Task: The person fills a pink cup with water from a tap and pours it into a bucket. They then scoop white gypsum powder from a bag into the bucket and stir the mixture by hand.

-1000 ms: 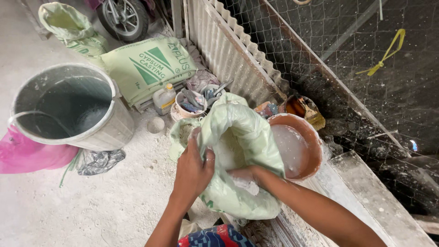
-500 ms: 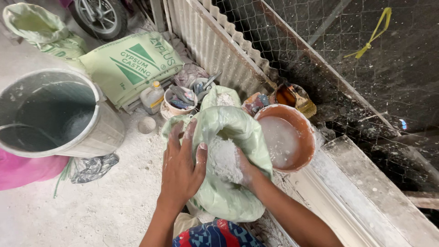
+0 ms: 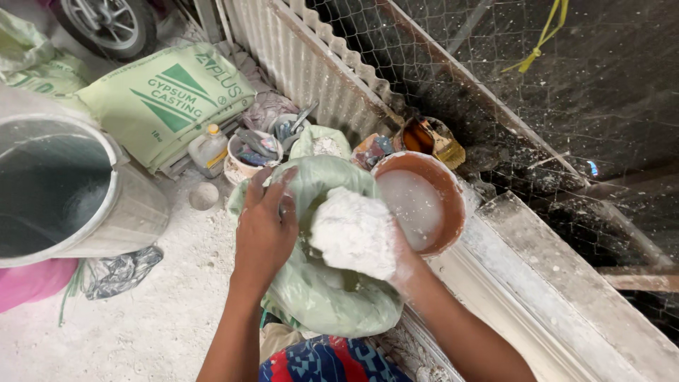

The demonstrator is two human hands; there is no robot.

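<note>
My left hand [image 3: 265, 226] grips the rim of an open pale green sack [image 3: 322, 297] of white powder, holding its mouth apart. My right hand [image 3: 382, 247] is coated in powder and cups a heaped handful of white powder [image 3: 351, 230] just above the sack's mouth. Right beside it, to the right, sits a brown round bowl [image 3: 442, 180] with milky white liquid inside, resting on a powder-dusted ledge.
A large grey bucket [image 3: 134, 205] with water stands at the left. Behind lie a sealed green sack [image 3: 166, 95], a small plastic bottle [image 3: 207, 148], a tub of tools [image 3: 247, 152] and a brush [image 3: 445, 148]. Corrugated sheet and wire mesh [image 3: 509, 85] close the right.
My right hand was down inside the sack; it has come up out of it with a heaped handful of white powder. My left hand keeps its hold on the sack's rim.
</note>
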